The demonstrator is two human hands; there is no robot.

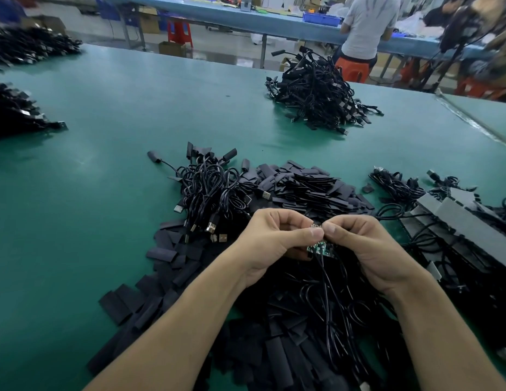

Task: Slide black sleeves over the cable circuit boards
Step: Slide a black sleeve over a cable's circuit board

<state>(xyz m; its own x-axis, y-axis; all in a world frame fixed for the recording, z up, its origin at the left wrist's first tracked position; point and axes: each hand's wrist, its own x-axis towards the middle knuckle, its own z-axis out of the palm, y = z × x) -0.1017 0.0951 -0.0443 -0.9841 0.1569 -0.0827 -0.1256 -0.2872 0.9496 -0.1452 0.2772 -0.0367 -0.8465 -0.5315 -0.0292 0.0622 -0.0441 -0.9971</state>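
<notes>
My left hand (277,238) and my right hand (362,244) meet thumb to thumb over the green table (110,153). Between them they pinch a small green circuit board (319,247) whose black cable (326,289) hangs down toward me. A black sleeve may lie between the fingertips, but the fingers hide it. Loose flat black sleeves (311,187) lie piled behind and under the hands. A bundle of black USB cables (209,193) lies just left of the pile.
A heap of sleeved cables (316,94) sits at the far centre-right. More cable heaps (14,114) lie at the left edge. Grey foam trays with cables (458,221) sit on the right. A person (364,26) stands at a blue bench beyond.
</notes>
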